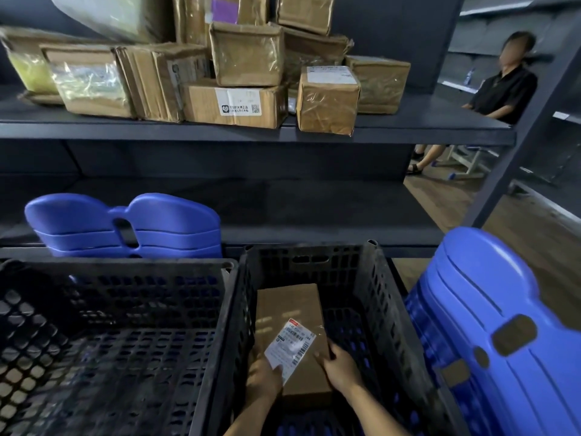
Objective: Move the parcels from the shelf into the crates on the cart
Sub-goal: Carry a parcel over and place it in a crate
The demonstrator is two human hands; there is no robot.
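A long brown cardboard parcel [290,313] with a white shipping label lies inside the right black crate [371,278]. My left hand [262,377] grips its near left edge and my right hand [341,363] grips its near right edge. The left black crate [119,272] beside it holds nothing that I can see. Several brown taped parcels [245,55] are stacked on the dark shelf [251,133] above, with one small box [327,100] at the shelf's front edge.
Blue plastic stools are stacked behind the left crate [125,225] and to the right of the right crate [490,325]. A person in black [503,89] sits beyond the shelf at the right. A lower shelf level [283,209] runs behind the crates.
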